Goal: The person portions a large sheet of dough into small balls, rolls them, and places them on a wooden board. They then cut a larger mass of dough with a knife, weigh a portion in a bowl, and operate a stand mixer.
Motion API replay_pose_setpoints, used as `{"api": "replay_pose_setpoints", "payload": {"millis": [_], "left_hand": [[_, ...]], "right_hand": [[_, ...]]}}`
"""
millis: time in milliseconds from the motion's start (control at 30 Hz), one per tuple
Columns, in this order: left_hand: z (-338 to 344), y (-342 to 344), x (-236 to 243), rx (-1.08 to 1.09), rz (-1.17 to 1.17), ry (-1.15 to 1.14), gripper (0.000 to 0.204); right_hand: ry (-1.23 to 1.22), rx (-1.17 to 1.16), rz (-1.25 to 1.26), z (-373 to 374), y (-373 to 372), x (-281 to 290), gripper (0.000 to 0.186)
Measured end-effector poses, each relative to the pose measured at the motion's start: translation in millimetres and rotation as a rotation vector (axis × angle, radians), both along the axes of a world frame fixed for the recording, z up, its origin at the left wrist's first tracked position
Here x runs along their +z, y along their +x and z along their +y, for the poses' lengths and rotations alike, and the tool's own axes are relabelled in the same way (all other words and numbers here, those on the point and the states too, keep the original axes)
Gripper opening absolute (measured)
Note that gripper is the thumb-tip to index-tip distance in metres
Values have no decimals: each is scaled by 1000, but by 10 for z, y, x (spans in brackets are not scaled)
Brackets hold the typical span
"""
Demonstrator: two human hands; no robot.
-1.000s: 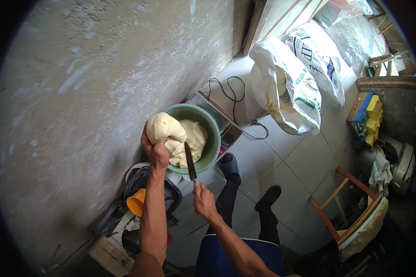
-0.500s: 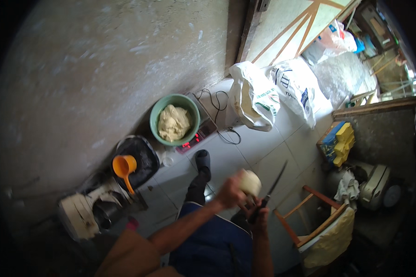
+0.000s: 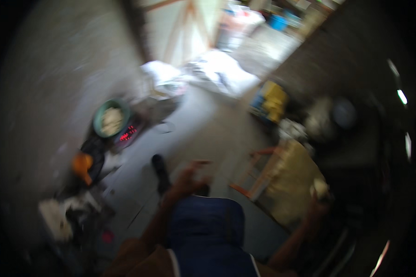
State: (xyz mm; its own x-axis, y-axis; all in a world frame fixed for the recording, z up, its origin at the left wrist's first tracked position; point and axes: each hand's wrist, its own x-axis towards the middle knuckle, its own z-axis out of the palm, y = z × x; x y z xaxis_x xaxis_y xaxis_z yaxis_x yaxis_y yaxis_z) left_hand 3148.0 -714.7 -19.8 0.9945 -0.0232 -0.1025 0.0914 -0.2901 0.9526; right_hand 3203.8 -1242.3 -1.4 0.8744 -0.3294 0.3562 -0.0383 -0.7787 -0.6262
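Note:
The whole view is smeared by motion. My left hand (image 3: 192,180) is over the floor in front of my blue apron (image 3: 205,226), its fingers apart and nothing in them. Far to the right, my right hand (image 3: 316,208) grips a pale, rounded lump of dough (image 3: 319,188) beside a table with a yellowish top (image 3: 291,180). I cannot make out the knife in the blur. At left a green bowl (image 3: 97,124) with pale dough (image 3: 112,121) in it rests on a scale with a lit red display (image 3: 128,133).
An orange dipper (image 3: 82,166) lies on a black container (image 3: 97,154) at left, with a cream-coloured machine (image 3: 55,219) nearer me. White sacks (image 3: 222,71) stand by the door. A wooden chair or stool frame (image 3: 249,184) is beside the yellowish top, and a blue-and-yellow stack (image 3: 270,101) lies beyond it.
My view has swung right. My hands have parted: the left let go of the dough, and the right has carried it over to the yellowish table. The knife is no longer visible.

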Motion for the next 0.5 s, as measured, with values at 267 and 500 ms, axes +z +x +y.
{"api": "replay_pose_setpoints", "payload": {"millis": [267,500], "left_hand": [[430,-1084,-203,-170,613,625,56],[1001,-2234,-715,126,894,531,57]], "right_hand": [[-169,-463,598,-1095,107,-540,62],[365,-284,416,-1385,130,-1193,62]]}}
